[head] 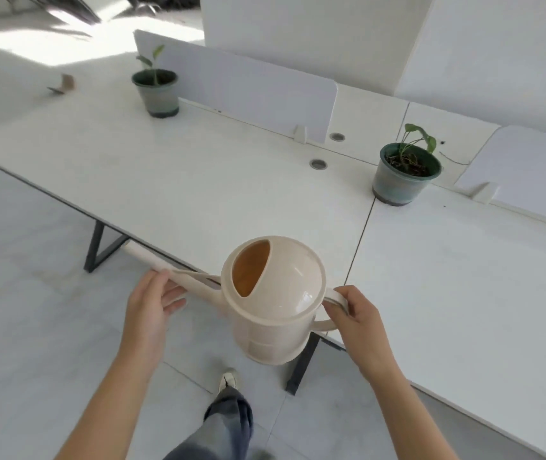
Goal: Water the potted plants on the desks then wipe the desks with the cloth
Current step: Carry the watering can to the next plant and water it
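While the right hand [361, 315] grips the watering can [274, 303], the left hand [152, 303] clasps its spout. A potted plant [404, 175] sits at two o'clock.

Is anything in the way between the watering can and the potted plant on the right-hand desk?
Nothing visible. Only bare desk top lies between the watering can and that potted plant. The right hand grips the handle, the left hand holds the spout, which points left, away from the plant.
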A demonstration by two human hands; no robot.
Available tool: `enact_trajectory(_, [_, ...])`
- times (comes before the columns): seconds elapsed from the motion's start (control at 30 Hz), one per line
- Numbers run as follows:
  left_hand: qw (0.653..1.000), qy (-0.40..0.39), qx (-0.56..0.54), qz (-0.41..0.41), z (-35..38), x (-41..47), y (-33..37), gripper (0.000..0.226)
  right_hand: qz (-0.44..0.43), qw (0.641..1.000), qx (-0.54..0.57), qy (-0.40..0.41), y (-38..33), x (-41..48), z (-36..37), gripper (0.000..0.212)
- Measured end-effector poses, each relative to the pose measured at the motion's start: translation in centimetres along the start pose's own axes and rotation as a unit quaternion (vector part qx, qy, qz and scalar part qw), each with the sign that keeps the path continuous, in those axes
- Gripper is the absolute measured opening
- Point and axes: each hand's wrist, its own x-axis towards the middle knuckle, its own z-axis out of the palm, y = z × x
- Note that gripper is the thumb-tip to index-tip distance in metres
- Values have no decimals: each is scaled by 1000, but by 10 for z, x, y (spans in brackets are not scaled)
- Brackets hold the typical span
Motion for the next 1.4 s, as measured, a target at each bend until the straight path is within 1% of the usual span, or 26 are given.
enact_trajectory(0.1, [999,52,-7,5,-44,-10,4,22,-13,998,-10,-63,-9,-6,31,14])
enact_trajectory(0.23, [993,112,-25,11,-94,-19,9,22,-54,991,-22,-118,-24,-13,75,12])
enact_trajectory(0.33, [987,155,-47,17,-133,-19,20,23,-82,985,-32,-151,-39,-15,114,14])
enact_trajectory(0.43, [982,180,-56,25,-174,-10,34,23,-104,980,-30,-166,-59,-13,156,15])
enact_trajectory(0.6, [982,176,-49,38,-247,15,60,23,-127,979,-14,-161,-89,-13,234,8])
enact_trajectory(0.73, [985,160,-40,52,-299,40,82,25,-138,978,-1,-155,-112,-16,290,9])
enact_trajectory(0.9, [988,145,-36,48,-346,66,103,23,-122,982,26,-140,-137,-17,346,14])
enact_trajectory(1.13, [988,141,-52,29,-372,110,111,23,-124,981,5,-149,-156,13,388,15])
enact_trajectory(1.3, [988,144,-39,28,-380,156,119,21,-126,977,-2,-172,-167,55,417,17])
enact_trajectory(1.4, [988,146,-33,31,-382,199,126,17,-119,973,-7,-195,-174,93,436,13])
